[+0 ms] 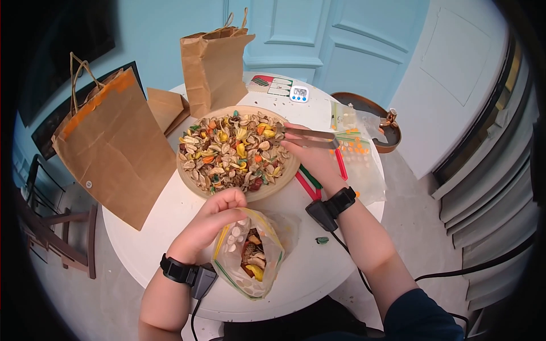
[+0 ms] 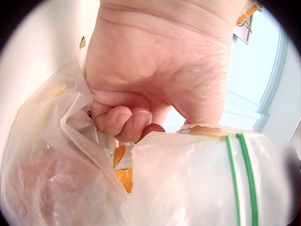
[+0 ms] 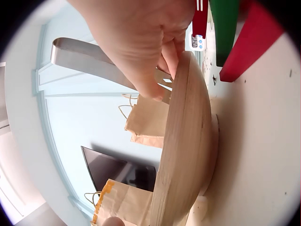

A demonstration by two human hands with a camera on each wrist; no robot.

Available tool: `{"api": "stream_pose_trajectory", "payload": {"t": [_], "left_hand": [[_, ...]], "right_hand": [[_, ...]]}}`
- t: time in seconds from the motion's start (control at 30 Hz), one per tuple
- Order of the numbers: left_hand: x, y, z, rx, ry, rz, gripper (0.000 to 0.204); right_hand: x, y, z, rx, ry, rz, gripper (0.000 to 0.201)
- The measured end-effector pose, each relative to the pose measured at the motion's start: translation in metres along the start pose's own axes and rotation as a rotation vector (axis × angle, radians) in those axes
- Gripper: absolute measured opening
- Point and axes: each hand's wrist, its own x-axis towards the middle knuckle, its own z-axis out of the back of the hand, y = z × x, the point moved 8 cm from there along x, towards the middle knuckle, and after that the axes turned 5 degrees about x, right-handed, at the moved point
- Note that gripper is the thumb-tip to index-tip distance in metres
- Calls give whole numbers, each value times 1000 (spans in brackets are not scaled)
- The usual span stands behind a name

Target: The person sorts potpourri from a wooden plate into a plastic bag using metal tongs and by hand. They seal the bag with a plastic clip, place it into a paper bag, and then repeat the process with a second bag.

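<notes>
My left hand (image 1: 211,220) pinches the rim of a clear zip bag (image 1: 274,271), whose mouth gapes upward. Inside the bag lie dried petals and a small cone-like piece; in the left wrist view, green zip lines run along the bag (image 2: 178,183). Metal tongs (image 1: 313,134) are gripped in my right hand (image 1: 316,158), their tips at the right edge of a wooden bowl (image 1: 294,166). That bowl is heaped with potpourri (image 1: 224,149) of beige, yellow, orange and green pieces. In the right wrist view, thumb and fingers press the tongs (image 3: 94,63) beside the bowl's rim (image 3: 181,141).
Paper bags stand at the left (image 1: 119,153) and at the back (image 1: 219,71). Red and green bars (image 1: 307,186) lie right of the bowl. Beyond them are dotted plastic bags (image 1: 364,176) and a brown round tray (image 1: 396,136). A digital timer (image 1: 299,94) sits behind; a green piece (image 1: 322,241) lies on the table.
</notes>
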Motion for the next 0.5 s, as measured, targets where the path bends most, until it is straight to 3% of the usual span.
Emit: {"api": "stream_pose_trajectory", "payload": {"t": [0.1, 0.3, 0.4, 0.5], "left_hand": [[0, 0, 0, 8, -3, 3, 6], [0, -2, 0, 43, 22, -12, 6], [0, -1, 0, 31, 7, -4, 6], [0, 0, 1, 33, 2, 3, 6]], "right_hand": [[-1, -2, -6, 85, 20, 13, 34], [-3, 9, -6, -63, 56, 12, 29], [-1, 13, -7, -142, 49, 106, 27], [0, 4, -3, 88, -20, 64, 27]]}}
